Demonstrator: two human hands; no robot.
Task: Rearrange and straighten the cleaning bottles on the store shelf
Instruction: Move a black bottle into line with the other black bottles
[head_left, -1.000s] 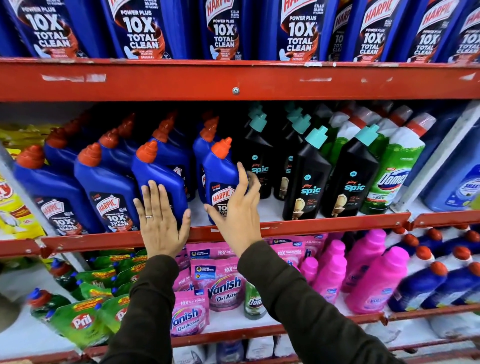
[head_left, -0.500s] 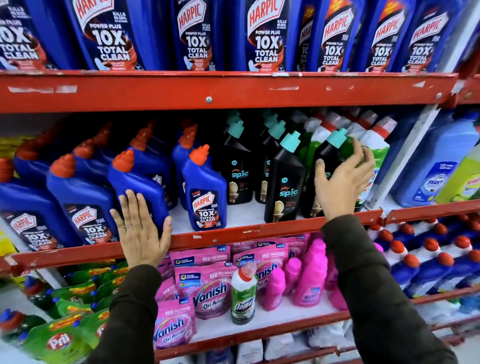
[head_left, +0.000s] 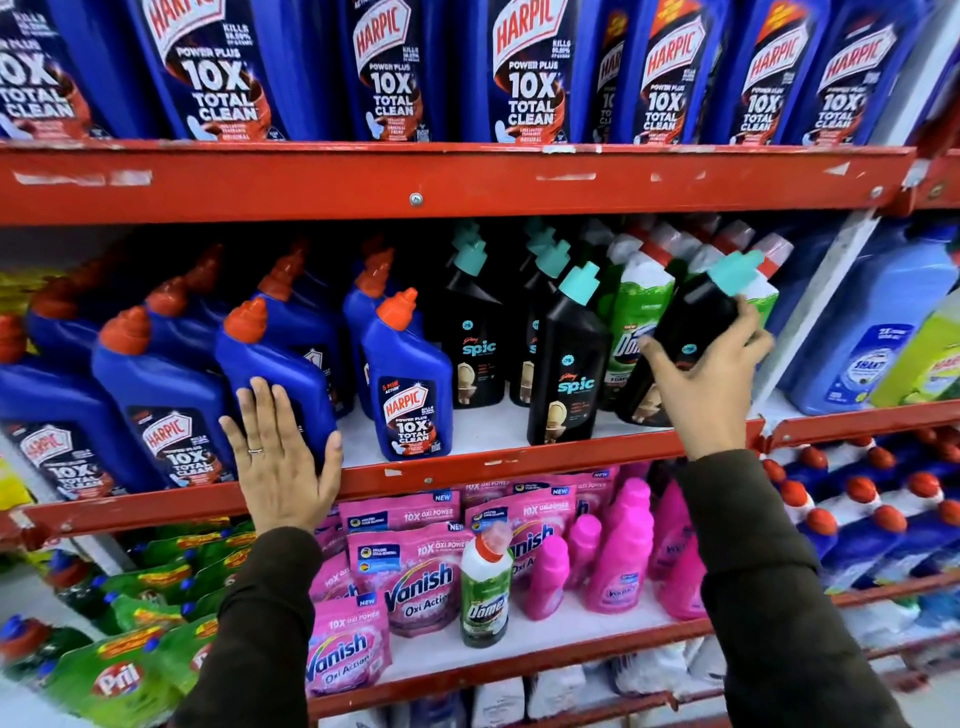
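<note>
The middle red shelf (head_left: 519, 462) carries blue Harpic bottles with orange caps on the left, black Spic bottles with teal caps in the middle and green Domex bottles (head_left: 636, 312) at the right. My left hand (head_left: 280, 457) lies flat, fingers spread, against the front of a blue Harpic bottle (head_left: 275, 364). A single Harpic bottle (head_left: 410, 384) stands upright just right of it. My right hand (head_left: 709, 374) grips the rightmost black Spic bottle (head_left: 691, 322), which leans to the right against the Domex bottles. Another Spic bottle (head_left: 569, 364) stands upright to its left.
Large Harpic bottles (head_left: 524, 73) fill the top shelf. Below are pink Vanish pouches (head_left: 415, 582), pink bottles (head_left: 618, 556), one stray Domex bottle (head_left: 485, 592) and green Pril pouches (head_left: 119, 670). A pale blue jug (head_left: 883, 322) stands past the grey upright (head_left: 831, 291) at right.
My right hand left the Harpic bottle, crossed to the right and closed around the rightmost black Spic bottle, which now leans right. My left hand stayed flat on its blue bottle.
</note>
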